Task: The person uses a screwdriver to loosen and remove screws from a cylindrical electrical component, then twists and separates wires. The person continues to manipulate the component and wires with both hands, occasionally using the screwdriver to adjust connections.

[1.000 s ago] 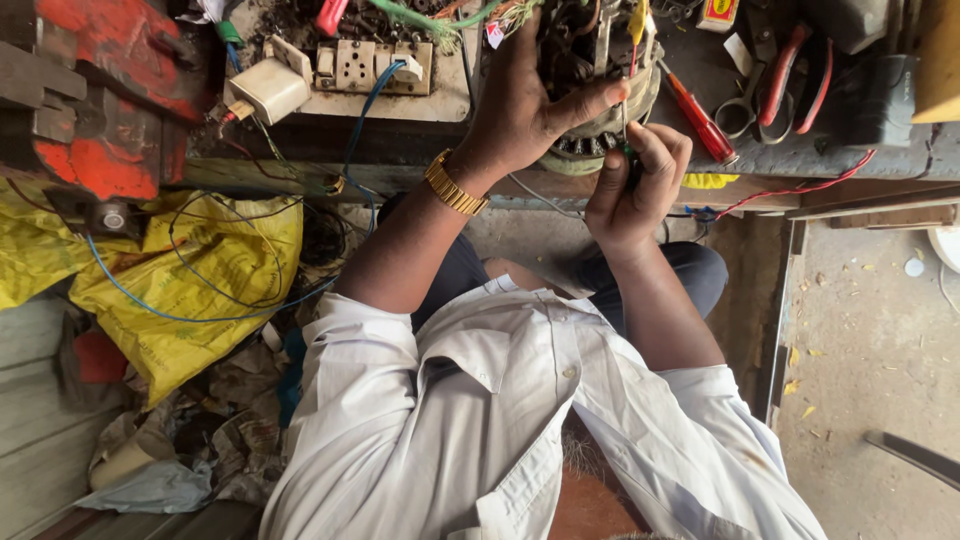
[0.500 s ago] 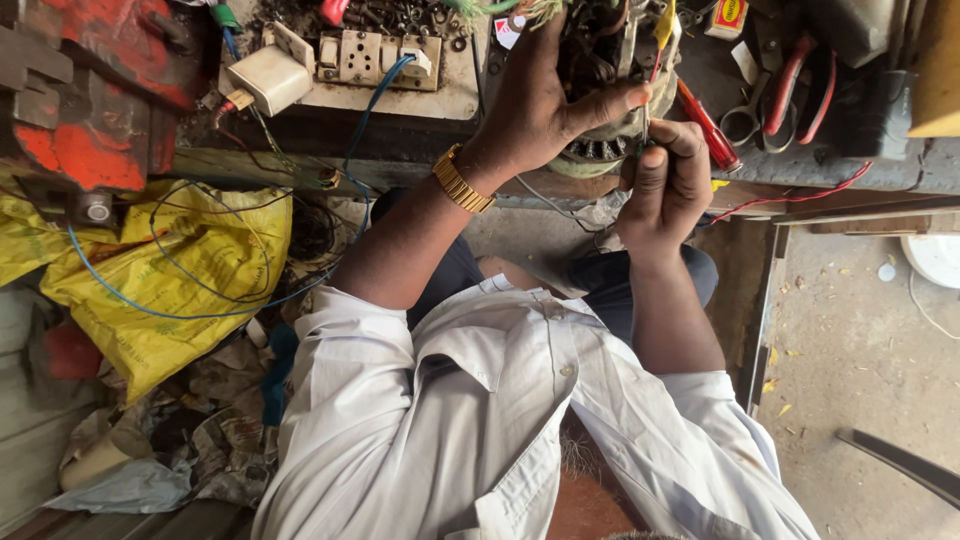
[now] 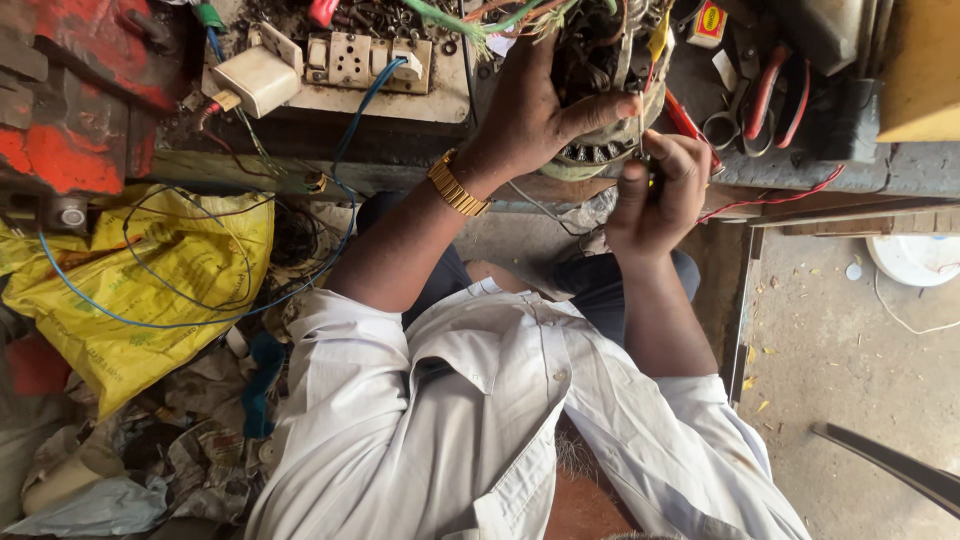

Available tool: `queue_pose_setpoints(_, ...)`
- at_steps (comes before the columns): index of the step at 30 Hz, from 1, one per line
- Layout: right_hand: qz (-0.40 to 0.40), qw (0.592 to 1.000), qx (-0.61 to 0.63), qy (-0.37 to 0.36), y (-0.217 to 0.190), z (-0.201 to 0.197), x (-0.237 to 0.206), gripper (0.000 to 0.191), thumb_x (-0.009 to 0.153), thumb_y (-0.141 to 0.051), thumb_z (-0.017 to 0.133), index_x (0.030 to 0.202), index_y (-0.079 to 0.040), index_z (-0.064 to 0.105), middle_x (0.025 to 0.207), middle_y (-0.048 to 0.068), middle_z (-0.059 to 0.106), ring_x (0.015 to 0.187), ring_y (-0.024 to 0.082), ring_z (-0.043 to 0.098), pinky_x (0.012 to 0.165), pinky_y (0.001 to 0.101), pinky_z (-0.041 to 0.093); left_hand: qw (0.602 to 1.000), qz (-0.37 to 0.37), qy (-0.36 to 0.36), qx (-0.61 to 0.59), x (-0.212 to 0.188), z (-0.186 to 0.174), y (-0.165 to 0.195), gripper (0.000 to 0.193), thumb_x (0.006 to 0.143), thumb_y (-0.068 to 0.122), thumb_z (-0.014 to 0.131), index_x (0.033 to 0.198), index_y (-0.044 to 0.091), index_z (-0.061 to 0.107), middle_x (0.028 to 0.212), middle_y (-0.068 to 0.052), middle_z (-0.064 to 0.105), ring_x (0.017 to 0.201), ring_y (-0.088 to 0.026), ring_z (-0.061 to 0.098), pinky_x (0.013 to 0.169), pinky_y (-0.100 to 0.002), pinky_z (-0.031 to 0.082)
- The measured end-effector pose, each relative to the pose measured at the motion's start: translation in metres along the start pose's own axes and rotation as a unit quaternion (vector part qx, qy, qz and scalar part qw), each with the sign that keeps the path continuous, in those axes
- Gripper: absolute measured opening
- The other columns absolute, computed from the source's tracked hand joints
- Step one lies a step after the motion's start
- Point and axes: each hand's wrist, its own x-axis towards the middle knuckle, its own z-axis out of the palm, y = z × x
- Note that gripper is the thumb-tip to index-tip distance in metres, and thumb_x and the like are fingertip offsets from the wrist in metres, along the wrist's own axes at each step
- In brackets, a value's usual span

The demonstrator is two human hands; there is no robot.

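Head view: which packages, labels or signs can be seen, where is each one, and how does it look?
Small box: on the bench at the top, right of the left hand; rectangular, red with a yellow oval label.
Yellow sack: on the floor at the left, below the bench; crumpled plastic, yellow with faint green print, blue wire across it.
White adapter: top left beside the socket board; boxy, plain white, small label at one end.

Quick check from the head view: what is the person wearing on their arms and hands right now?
Both hands are bare, with no gloves. The left hand has a gold-coloured link wristband at the wrist; the right hand shows nothing worn. The forearms are uncovered: the sleeves of a white collared shirt are rolled up to about the elbows. No rings can be made out.
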Motion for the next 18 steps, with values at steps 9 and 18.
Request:
queue_pose_setpoints(9,0.229,0.93,0.273,-0.094,-0.007,-0.029,0.011,0.029,0.117,-0.022,0.053,0.131,0.003,0.059,0.099,0.011,0.067,0.063,0.011,0.057,0.058,0.0203,0.045,0.999,-0.041,-0.012,0.001,0.0,-0.002,0.004,0.089,0.089,0.061,0.085,0.146,0.004,0.048,0.135,-0.011,0.067,0.124,-0.023,0.07,0.108,-0.034,0.058)
queue_pose_setpoints(18,0.296,0.881,0.332,-0.161,-0.014,-0.041,0.006,0.03,0.117,-0.023,0.05,0.128,0.003,0.06,0.088,0.011,0.066,0.06,0.013,0.057,0.055,0.0239,0.046,0.995,-0.069,-0.031,-0.059,0.008,-0.006,0.014,0.096,0.08,0.073,0.076,0.137,0.001,0.047,0.129,-0.014,0.066,0.123,-0.027,0.068,0.111,-0.041,0.054)
